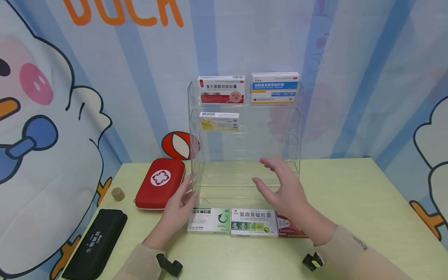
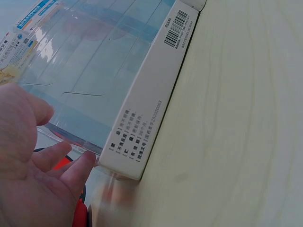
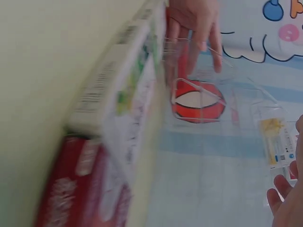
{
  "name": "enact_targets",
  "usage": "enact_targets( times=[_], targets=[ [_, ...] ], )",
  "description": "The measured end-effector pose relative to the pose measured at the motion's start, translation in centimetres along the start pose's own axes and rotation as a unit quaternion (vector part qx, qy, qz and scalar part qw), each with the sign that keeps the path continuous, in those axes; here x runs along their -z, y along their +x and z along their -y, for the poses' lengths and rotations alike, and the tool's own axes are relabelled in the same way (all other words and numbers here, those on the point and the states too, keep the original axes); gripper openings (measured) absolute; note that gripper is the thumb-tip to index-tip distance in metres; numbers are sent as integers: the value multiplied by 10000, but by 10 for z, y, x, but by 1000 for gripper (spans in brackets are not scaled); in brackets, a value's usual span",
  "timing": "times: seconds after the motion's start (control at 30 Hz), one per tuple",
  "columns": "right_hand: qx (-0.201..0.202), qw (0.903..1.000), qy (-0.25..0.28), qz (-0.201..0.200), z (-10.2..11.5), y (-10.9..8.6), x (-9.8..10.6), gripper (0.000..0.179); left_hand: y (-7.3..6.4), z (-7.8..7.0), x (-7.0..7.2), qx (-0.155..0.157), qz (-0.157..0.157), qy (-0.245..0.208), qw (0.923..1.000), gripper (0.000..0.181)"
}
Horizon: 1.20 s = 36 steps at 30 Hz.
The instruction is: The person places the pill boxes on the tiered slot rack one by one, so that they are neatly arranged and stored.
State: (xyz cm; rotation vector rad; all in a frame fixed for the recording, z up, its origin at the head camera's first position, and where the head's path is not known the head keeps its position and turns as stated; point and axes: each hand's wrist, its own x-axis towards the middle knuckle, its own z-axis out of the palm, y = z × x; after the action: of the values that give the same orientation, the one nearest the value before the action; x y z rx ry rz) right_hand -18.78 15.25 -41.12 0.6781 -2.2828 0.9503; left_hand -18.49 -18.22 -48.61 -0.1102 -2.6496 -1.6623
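A clear tiered display rack (image 1: 227, 186) stands on the table. My left hand (image 1: 178, 210) is at its lower left side, fingers extended along the edge; in the left wrist view, the fingertips (image 2: 87, 161) touch the rack's corner beside a white medicine box (image 2: 149, 94). In front of the lower tiers hovers my right hand (image 1: 287, 190), thumb and fingers spread, nothing between them. Lined up before the rack are a green-and-white box (image 1: 210, 221), a white box with a green strip (image 1: 253, 223) and a dark red box (image 1: 288, 225), partly hidden by my right arm.
The top tier holds a red-and-white box (image 1: 222, 91) and a blue-and-white box (image 1: 274, 89); a yellow-and-white box (image 1: 219, 122) sits one tier lower. Left of the rack lie a red first-aid case (image 1: 148, 194), a small tan cylinder (image 1: 118, 194) and a black pouch (image 1: 94, 245).
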Motion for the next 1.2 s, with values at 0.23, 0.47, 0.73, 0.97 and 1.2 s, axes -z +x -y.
enact_targets(
  times=[0.23,0.47,0.73,0.97,1.2],
  targets=[
    [18,9991,-190,381,-10,-38,13,54,0,0,0,-9,30,-12,10000,81],
    [-121,9977,-232,627,-18,-64,24,52,0,1,0,17,41,-34,10000,80],
    [19,9967,-464,669,-35,-85,37,52,0,1,2,-62,47,-39,10000,80],
    [-241,9907,-902,994,-50,-98,50,50,1,1,1,-36,42,-8,10000,80],
    [-366,9861,-1153,1137,-65,-104,59,46,0,1,1,-33,28,-10,10000,80]
  ],
)
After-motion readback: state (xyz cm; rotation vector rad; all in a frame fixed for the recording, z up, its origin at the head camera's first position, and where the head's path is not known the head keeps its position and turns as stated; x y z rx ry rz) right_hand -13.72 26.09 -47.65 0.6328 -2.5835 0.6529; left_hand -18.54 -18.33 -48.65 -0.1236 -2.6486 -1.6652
